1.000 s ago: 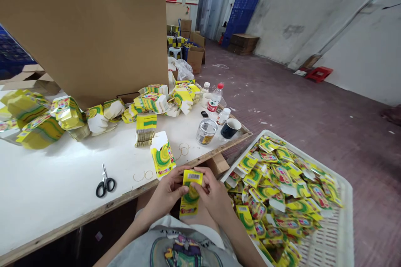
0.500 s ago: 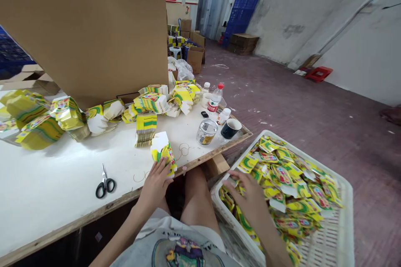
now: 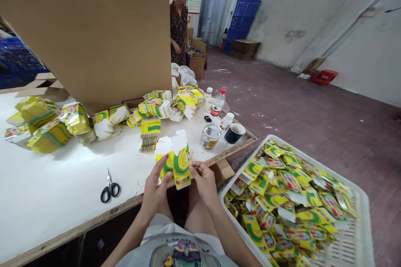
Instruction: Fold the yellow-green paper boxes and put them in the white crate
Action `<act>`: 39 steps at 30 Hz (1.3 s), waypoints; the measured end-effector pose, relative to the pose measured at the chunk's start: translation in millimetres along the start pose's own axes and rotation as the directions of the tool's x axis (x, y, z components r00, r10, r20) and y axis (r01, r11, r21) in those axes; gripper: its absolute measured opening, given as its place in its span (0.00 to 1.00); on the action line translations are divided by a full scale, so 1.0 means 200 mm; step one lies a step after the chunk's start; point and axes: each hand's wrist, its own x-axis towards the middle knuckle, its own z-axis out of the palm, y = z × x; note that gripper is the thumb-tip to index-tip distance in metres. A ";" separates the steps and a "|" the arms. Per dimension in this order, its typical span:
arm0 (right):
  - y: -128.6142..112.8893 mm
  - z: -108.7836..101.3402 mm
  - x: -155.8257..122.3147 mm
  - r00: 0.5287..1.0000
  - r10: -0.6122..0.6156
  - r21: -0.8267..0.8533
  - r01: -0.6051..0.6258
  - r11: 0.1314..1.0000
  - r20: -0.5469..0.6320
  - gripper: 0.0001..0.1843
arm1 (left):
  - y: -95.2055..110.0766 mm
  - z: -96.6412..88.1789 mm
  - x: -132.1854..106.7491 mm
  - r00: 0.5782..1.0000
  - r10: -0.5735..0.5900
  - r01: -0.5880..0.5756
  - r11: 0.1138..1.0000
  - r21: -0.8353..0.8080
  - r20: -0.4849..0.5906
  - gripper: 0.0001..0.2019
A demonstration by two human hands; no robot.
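Observation:
At the table's front edge, a flat yellow-and-green printed carton point(image 3: 182, 168) with white flaps is between my two hands. My left hand point(image 3: 157, 181) grips its left side, thumb on top, along with what looks like another carton beneath. The fingertips of my right hand point(image 3: 204, 179) pinch its right edge. Just behind stands a neat bundle of folded cartons point(image 3: 149, 133). To the right of my legs, a white plastic basket point(image 3: 365, 217) holds a heap of yellow cartons point(image 3: 282, 200). Black-handled scissors point(image 3: 109, 188) lie on the table, left of my left hand.
A clear jar point(image 3: 210, 137), a dark mug point(image 3: 234, 133), a red-capped bottle point(image 3: 218, 103) and small white bottles crowd the table's right corner. More carton bundles point(image 3: 52, 133) line the back, before a tall cardboard sheet point(image 3: 94, 41). A person point(image 3: 179, 29) stands beyond it.
My right hand has come left from over the basket to the carton's edge. The carton is now raised and spread between both hands. A person has come into view at the back.

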 end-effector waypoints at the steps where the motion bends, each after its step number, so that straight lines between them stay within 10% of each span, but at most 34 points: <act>1: -0.02 0.00 -0.02 1.000 0.014 0.039 -0.015 0.999 0.021 0.21 | 0.01 0.01 0.00 0.997 -0.076 0.079 0.988 -0.133 0.033 0.25; 7: -0.10 -0.01 -0.15 0.990 0.100 0.207 -0.119 0.971 0.102 0.20 | 0.04 0.10 0.00 0.873 -0.247 0.453 0.730 -0.512 0.421 0.22; 23: -0.11 -0.08 -0.21 0.997 -0.068 -0.075 0.071 0.995 0.033 0.14 | 0.04 0.15 -0.05 0.975 -0.117 0.160 0.959 -0.235 0.187 0.32; 27: -0.18 -0.15 -0.21 0.973 -0.123 0.072 0.111 0.991 0.195 0.27 | 0.11 0.12 -0.05 0.909 -0.087 0.186 0.960 -0.211 0.407 0.27; 31: -0.22 -0.22 -0.20 0.948 -0.087 0.003 0.091 0.996 0.306 0.13 | 0.15 0.11 -0.06 0.822 -0.114 0.323 0.900 -0.292 0.559 0.21; 39: -0.23 -0.24 -0.19 0.964 -0.227 -0.140 0.246 0.959 0.142 0.10 | 0.13 0.12 -0.08 0.760 -0.143 0.404 0.868 -0.288 0.634 0.33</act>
